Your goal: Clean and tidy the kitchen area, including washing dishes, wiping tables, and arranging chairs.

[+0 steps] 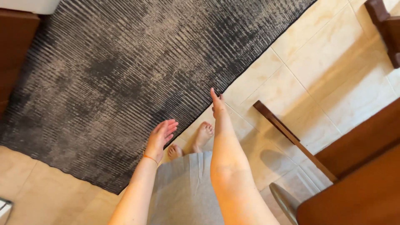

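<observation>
I am looking straight down at the floor. My left hand [161, 136] hangs in front of me with its fingers loosely apart and nothing in it, over the edge of a dark grey ribbed rug [125, 75]. My right hand [217, 104] is stretched forward, seen edge-on with the fingers straight and together, and holds nothing. Its fingertips lie over the rug's border. My bare feet [196, 139] stand on cream floor tiles [316, 62] just beside the rug. A grey skirt covers my legs.
Brown wooden furniture [358, 166] with a slanted wooden rail stands at the lower right. Another dark wooden piece [387, 29] is at the top right, and a wooden cabinet side [12, 50] at the left edge. A shiny metal object [283, 200] shows near the bottom.
</observation>
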